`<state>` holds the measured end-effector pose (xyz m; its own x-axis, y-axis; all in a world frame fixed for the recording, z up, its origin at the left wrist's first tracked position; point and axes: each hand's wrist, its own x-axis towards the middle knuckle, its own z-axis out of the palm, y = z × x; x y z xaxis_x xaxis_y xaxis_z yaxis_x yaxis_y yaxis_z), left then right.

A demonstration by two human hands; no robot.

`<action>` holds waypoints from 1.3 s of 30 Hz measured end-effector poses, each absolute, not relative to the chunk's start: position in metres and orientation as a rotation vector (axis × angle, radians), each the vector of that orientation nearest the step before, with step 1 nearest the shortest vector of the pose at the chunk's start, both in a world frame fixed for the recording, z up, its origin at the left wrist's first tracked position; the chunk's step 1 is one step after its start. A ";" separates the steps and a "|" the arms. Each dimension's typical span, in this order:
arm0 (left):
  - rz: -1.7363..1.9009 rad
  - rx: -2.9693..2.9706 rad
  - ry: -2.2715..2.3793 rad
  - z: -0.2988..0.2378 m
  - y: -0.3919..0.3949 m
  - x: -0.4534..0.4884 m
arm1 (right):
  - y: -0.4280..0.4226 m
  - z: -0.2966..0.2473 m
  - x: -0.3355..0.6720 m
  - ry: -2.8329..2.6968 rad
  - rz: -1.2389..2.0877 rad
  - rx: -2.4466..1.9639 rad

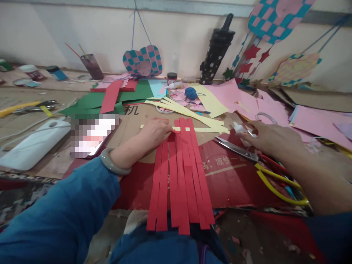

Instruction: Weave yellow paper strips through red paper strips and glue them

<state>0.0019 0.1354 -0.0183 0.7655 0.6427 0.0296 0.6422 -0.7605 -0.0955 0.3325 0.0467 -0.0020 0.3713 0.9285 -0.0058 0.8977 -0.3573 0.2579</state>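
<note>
My left hand (156, 132) is closed, its fingertips pressed on the top ends of long red paper strips (183, 176). The strips lie side by side toward me, their lower ends hanging over the table edge. A thin pale-yellow strip (203, 129) crosses them near the top, passing over some and under others. My right hand (277, 146) is at the right, thumb and fingers closed around a small glue bottle (239, 128) with a white nozzle. Below that hand lie scissors (258, 161) with yellow handles, partly hidden by my forearm.
Loose yellow strips (187, 112) lie beyond the red ones. Green sheets (90, 99), pink sheets (228, 96) and a blue yarn ball (190, 93) are farther back. At left are a phone (95, 135) and a white power bank (35, 145). A black umbrella (216, 55) leans on the wall.
</note>
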 end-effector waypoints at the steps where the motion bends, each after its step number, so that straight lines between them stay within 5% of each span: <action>1: -0.005 -2.862 -1.051 -0.017 0.135 0.002 | 0.047 0.002 0.327 1.711 0.264 2.433; 10: -0.068 -2.860 -1.074 -0.015 0.133 0.000 | 0.093 -0.004 0.207 2.701 -0.101 1.968; 22: -0.312 -2.877 -1.193 -0.031 0.140 0.001 | 0.134 -0.016 0.181 2.573 -0.257 1.996; 39: -0.194 -3.016 -1.015 -0.032 0.149 -0.005 | 0.169 -0.023 0.172 2.498 -0.400 2.049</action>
